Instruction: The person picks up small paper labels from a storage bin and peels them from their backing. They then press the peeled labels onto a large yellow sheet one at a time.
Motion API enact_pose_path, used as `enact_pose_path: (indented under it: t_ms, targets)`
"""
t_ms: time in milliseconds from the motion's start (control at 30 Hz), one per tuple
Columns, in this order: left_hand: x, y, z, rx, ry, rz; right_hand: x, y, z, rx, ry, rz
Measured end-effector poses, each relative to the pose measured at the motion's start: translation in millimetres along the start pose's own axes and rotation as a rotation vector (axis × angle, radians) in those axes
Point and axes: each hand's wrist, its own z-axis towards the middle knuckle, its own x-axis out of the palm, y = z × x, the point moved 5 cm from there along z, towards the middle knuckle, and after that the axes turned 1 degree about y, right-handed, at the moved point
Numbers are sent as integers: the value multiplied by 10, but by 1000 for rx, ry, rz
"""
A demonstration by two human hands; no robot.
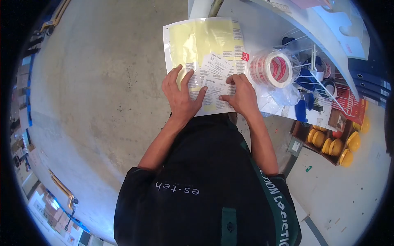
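Observation:
A sheet of printed labels [180, 41], partly peeled down to yellowish backing and glossy as if under plastic, lies at the edge of the white table. On it rest two white printed labels, the upper one [216, 64] tilted and the lower one [215, 87] closer to me. My left hand [182, 94] is open, fingers spread flat on the sheet, thumb at the lower label's left edge. My right hand [242, 96] touches the lower label's right side with bent fingers, its thumb and forefinger apart. A small red sticker [245, 56] sits at the sheet's right edge.
Right of the sheet stand rolls of printed tape [273, 69] by clear plastic film [283, 96]. A white wire rack [328, 82] holds tape dispensers. Below is a cardboard box [301, 132] with yellow rounded objects [318, 139]. Concrete floor [102, 82] lies at left.

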Motion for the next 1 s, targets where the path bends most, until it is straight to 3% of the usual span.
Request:
enact_pose_path:
  t_ms: [133,200,500,633,700,800,933,1000]
  targets:
    - [-65,21,29,-9,-41,-23,13,-12,24,26,95,-44]
    - [-112,23,48,-15,-50,-20,18,-11,8,-68,-39,8]
    - [-391,96,130,7,-235,-97,8,-14,87,-11,61,-20]
    - [-417,119,142,1,-261,-102,0,39,45,-96,-13,16]
    - [-409,131,128,-4,-257,-99,23,24,27,24,58,93]
    - [-398,120,116,-11,-250,-106,-17,-1,0,-12,67,254]
    - [-361,125,112,-22,-238,-113,-116,-61,32,-17,-35,229]
    - [-351,121,129,-19,-236,-116,-123,-66,48,27,29,367]
